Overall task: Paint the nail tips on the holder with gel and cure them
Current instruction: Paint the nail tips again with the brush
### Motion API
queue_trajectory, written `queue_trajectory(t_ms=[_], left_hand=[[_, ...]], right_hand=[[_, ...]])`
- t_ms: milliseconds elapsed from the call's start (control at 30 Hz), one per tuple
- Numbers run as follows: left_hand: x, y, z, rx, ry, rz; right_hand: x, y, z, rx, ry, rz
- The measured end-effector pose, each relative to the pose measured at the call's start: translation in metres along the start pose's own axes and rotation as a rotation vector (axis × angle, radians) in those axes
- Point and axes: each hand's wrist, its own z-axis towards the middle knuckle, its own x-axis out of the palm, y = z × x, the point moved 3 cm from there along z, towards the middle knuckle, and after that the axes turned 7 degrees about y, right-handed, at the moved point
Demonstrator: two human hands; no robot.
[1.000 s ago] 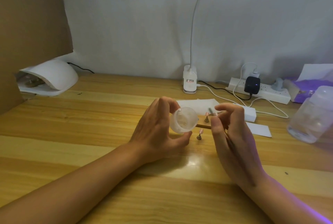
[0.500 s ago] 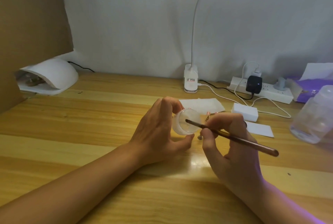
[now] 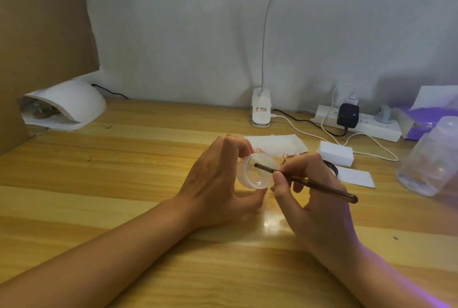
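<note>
Swung the brush (image 3: 317, 185) round since a second ago: from lying along the right palm to pointing left, tip now inside the mouth of the jar (image 3: 255, 175). Hardly shifted it over the last half second. Kept the jar at much the same tilt throughout.

Far left: brown cardboard panel (image 3: 37, 35) standing at the edge of the wooden table (image 3: 124, 171). Just beside it, at the back, a white domed curing lamp (image 3: 74, 102) with something brownish inside, too blurred to name, and a black cord (image 3: 111, 92) trailing off behind.

Centre: left hand (image 3: 218, 184) wrapped round the small translucent jar, fingers curled over the top, thumb underneath, mouth tipped toward the right. Cannot tell whether resting on the wood or lifted just clear of it.

Behind the jar and the knuckles: pink nail tips (image 3: 285, 155), with whatever carries them mostly hidden by the hands.

Right of the jar: right hand (image 3: 319, 208) pinching the brush near its metal collar between thumb and fingers, brown handle slanting down to the right.

Further back: clip base of a white desk lamp (image 3: 260, 112) against the wall, and a white sheet (image 3: 277, 143) lying flat in front of it.

Right side: white block (image 3: 335, 155), a black ring (image 3: 332, 168) just beside the right knuckles, a white card (image 3: 357, 177), a power strip (image 3: 371, 128) with a black adapter (image 3: 348, 114) plugged in, a purple box (image 3: 426, 122), and a clear bottle (image 3: 431, 159) at the edge, blurred.
</note>
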Motion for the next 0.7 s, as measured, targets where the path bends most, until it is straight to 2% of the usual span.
queue_trajectory(t_ms=[700], left_hand=[[0.0,0.001,-0.001,-0.055,0.039,0.025]], right_hand=[[0.0025,-0.0014,-0.0013,-0.046,0.043,0.062]])
